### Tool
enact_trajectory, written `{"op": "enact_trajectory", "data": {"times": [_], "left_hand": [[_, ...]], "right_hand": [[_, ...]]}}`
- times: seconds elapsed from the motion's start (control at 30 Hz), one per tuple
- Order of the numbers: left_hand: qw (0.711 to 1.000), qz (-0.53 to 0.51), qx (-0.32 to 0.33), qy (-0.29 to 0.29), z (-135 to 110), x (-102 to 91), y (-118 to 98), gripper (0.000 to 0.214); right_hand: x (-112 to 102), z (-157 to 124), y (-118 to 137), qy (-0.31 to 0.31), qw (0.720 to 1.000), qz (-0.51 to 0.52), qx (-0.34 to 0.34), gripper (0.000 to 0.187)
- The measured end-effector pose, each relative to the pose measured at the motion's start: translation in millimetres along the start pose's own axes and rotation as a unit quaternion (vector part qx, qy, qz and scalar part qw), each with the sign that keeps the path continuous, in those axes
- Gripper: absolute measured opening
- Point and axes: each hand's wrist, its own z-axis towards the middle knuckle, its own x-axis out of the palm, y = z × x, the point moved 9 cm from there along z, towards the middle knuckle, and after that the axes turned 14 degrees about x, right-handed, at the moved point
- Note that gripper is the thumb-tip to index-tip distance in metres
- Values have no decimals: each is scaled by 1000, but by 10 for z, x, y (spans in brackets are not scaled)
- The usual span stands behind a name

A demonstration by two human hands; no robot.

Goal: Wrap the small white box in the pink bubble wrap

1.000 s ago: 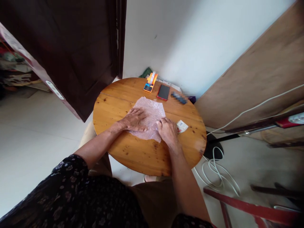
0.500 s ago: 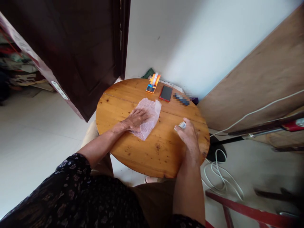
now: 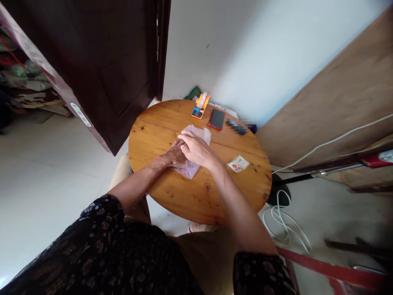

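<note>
A sheet of bubble wrap [image 3: 207,135] lies on the round wooden table [image 3: 159,119], its middle covered by my hands. My left hand [image 3: 175,157] rests flat on the wrap's left part, its fingers partly hidden by my other hand. My right hand [image 3: 196,148] is over the wrap and over the left fingertips, its fingers stretched out to the left. Whether it touches the left hand I cannot tell. On the table's right side lies a small flat white-and-beige printed piece [image 3: 238,164] with a red mark, out of both hands.
At the table's far edge stand an orange-and-blue tape dispenser [image 3: 200,105], a red-edged phone [image 3: 216,119] and a dark blurred-out object [image 3: 236,126]. A dark door [image 3: 123,73] is at left. White cable [image 3: 288,225] coils on the floor at right.
My right hand has let go of the small printed piece, leaving it on the table, and has moved left over the bubble wrap. The left hand stays on the wrap.
</note>
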Motion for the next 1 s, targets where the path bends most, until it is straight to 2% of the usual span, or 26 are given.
{"op": "enact_trajectory", "data": {"times": [0.03,0.1,0.2,0.27,0.3,0.37,0.53,0.67,0.73,0.8,0.93,1.0], "left_hand": [[999,-4,27,29,13,49,-46,68],[991,2,93,101,18,161,-150,76],[986,-4,114,124,16,183,-175,85],[986,-14,111,125,15,185,-167,89],[986,-17,112,126,13,187,-167,90],[985,-19,117,123,8,182,-167,91],[987,-24,121,99,-26,95,-200,85],[983,-38,171,59,-50,12,-433,74],[974,-54,206,72,-68,67,-573,81],[966,-71,226,108,-89,177,-659,93],[959,-78,226,153,-105,323,-657,104],[958,-66,227,160,-102,338,-641,102]], "right_hand": [[139,90,-57,47,997,-45,32,39],[283,138,-327,102,980,-126,112,37],[316,-74,-728,152,960,-195,131,40],[303,-305,-984,177,954,-199,140,53],[284,-410,-1065,172,959,-180,138,63],[246,-573,-1173,136,970,-141,142,69],[307,-747,-1251,58,973,-110,192,64],[345,-763,-1222,29,974,-94,202,62],[353,-767,-1223,18,977,-82,196,61],[353,-773,-1233,0,981,-62,184,62],[316,-808,-1245,-30,988,-13,153,61],[183,-843,-1237,-66,989,9,135,54]]}}
